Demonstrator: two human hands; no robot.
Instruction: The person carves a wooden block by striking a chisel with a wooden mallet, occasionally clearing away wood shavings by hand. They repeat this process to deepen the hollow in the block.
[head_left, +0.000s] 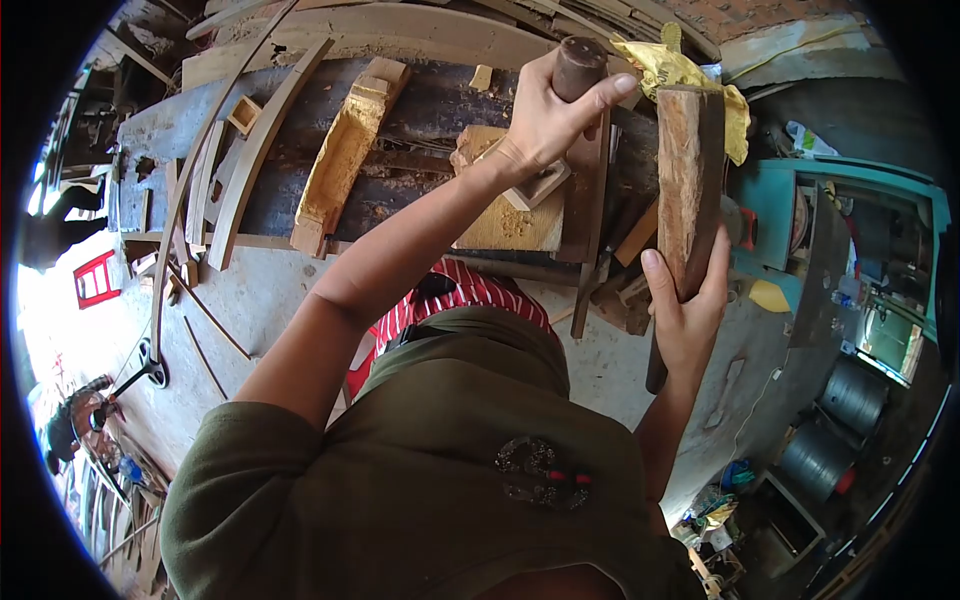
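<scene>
My left hand [545,115] is closed around a dark, round wooden handle [581,66] held upright over the bench; whatever tool part lies below the fist is hidden. In my right hand [690,300] is a thick wooden mallet [682,180], its long face worn and splintered and its dark lower end showing beneath my fingers. Under my left wrist, a small square wooden piece with a hollow [545,187] rests on a pale wooden block [515,228] sprinkled with wood chips. My left forearm partly covers both.
The dark workbench [420,110] carries a hollowed yellowish wood piece [345,160], curved strips [268,150] and a small wooden box [243,115]. A yellow bag [665,65] lies behind the mallet. At right stands a teal cabinet [775,205]; a red stool [95,280] is at left.
</scene>
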